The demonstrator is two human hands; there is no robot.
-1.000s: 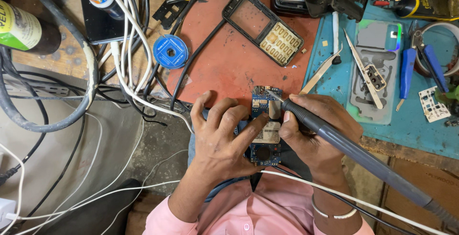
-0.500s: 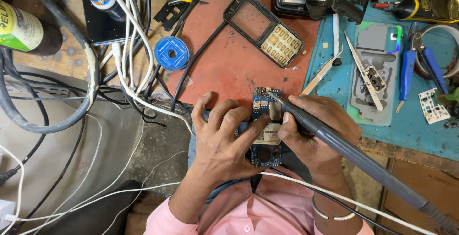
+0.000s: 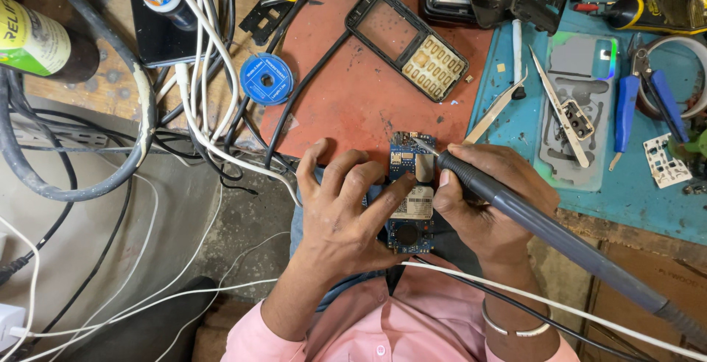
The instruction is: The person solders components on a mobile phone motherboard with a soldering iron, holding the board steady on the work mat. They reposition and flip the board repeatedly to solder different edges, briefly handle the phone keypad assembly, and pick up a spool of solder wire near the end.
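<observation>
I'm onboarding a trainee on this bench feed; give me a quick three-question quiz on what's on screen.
1. True or false: the right hand grips a soldering iron like a pen.
2. What does the left hand steady? A) blue circuit board B) yellow tube C) pliers
3. Which tool lies on the teal mat just beyond the iron's tip?

Key
1. True.
2. A: the blue circuit board, at the red mat's near edge.
3. The metal tweezers, pointing towards the board.

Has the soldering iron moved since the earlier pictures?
No. The soldering iron in the right hand keeps its tip on the top of the blue circuit board, below the phone frame.
</observation>
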